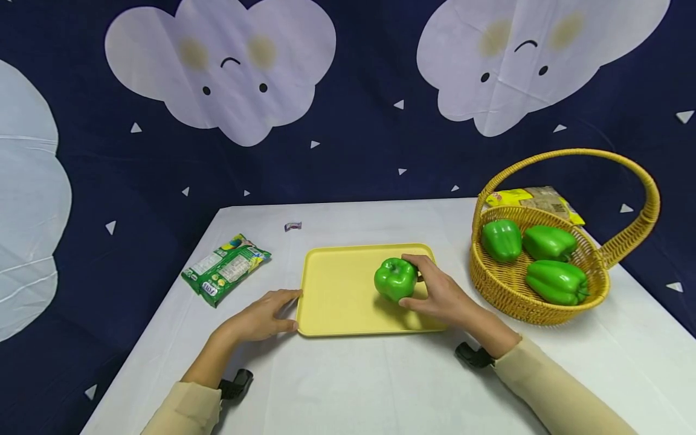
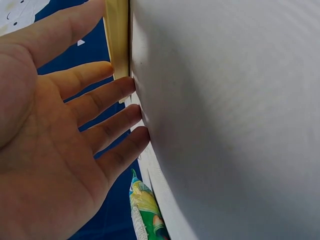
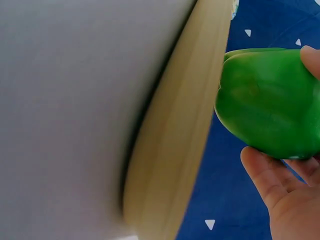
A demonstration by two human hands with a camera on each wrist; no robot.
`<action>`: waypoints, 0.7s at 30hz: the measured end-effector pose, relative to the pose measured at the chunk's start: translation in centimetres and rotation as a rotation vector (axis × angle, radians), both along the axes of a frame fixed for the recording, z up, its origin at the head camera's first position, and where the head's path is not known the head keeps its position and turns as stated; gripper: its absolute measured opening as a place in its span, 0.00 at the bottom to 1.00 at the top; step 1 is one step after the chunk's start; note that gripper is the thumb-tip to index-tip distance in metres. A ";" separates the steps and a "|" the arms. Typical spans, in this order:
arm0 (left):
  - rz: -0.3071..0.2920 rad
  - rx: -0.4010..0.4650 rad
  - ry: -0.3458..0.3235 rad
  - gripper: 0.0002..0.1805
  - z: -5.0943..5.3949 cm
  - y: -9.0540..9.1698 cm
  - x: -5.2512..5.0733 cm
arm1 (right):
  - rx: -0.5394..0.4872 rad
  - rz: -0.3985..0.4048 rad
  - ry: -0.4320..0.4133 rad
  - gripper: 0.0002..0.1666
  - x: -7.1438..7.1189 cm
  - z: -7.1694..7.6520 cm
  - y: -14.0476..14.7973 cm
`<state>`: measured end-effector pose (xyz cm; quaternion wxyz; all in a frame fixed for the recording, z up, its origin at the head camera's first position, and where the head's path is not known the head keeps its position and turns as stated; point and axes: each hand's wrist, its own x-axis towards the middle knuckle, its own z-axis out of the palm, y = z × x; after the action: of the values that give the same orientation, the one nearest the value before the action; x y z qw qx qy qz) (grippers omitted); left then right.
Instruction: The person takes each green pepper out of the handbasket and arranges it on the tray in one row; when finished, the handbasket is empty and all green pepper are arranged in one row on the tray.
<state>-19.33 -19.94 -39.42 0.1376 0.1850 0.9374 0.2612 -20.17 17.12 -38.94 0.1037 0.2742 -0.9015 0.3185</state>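
Observation:
A glossy green bell pepper [image 1: 396, 279] is pinched between the thumb and fingers of my right hand [image 1: 441, 296], over the right part of a yellow tray [image 1: 337, 293]. In the right wrist view the pepper [image 3: 270, 102] fills the grasp beside the tray's side wall [image 3: 170, 135]. My left hand [image 1: 261, 317] is at the tray's left edge, fingers extended and thumb apart, with fingertips at the rim. The left wrist view shows that palm [image 2: 55, 150] with its fingers spread and nothing held.
At the right stands a wicker basket [image 1: 489, 290] with a tall handle and several green peppers [image 1: 557, 282]. Behind it lies a yellow packet [image 1: 538, 199]. A green snack packet [image 1: 225, 269] lies on the left, and a small wrapped candy [image 1: 292, 226] at the back of the white table [image 1: 337, 386].

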 end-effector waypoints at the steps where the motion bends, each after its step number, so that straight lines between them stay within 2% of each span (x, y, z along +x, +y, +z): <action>1: -0.002 0.000 0.002 0.37 0.0 0.0 0.0 | -0.003 0.007 -0.003 0.49 -0.1 -0.1 -0.2; 10: -0.006 -0.002 0.009 0.37 0.0 -0.1 0.0 | -0.050 0.086 0.000 0.49 -0.6 -0.5 -1.3; 21: 0.003 -0.007 0.002 0.37 0.0 0.0 0.0 | -0.052 0.125 -0.134 0.48 -0.7 -0.6 -2.8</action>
<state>-19.32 -19.92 -39.43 0.1367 0.1835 0.9387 0.2579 -20.91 14.33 -39.55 0.0299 0.3053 -0.8789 0.3652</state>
